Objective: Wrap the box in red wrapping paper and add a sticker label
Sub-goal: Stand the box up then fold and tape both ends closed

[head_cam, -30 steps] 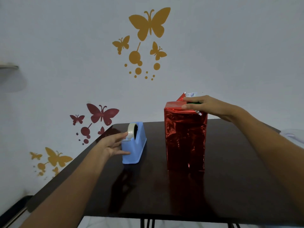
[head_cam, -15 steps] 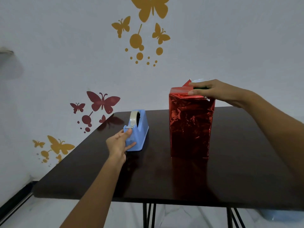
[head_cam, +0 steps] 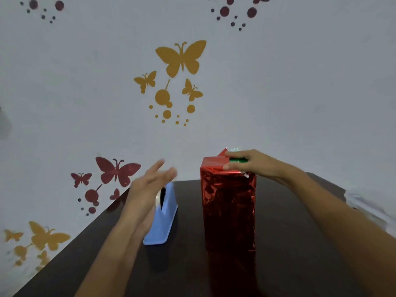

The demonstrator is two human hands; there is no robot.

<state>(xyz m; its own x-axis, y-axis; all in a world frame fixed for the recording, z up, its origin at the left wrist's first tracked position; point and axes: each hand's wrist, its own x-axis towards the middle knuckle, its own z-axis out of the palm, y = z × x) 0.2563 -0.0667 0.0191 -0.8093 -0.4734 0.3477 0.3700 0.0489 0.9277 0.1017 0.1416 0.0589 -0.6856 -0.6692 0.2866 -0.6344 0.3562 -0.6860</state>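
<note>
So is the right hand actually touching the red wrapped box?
Touching. The head view shows the right hand resting on top of the red wrapped box, fingers pressing the folded paper flaps down.

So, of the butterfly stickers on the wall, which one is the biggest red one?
The large red butterfly just left of the raised left hand. The small red butterfly beside it is much smaller, and the others clearly visible are yellow.
</note>
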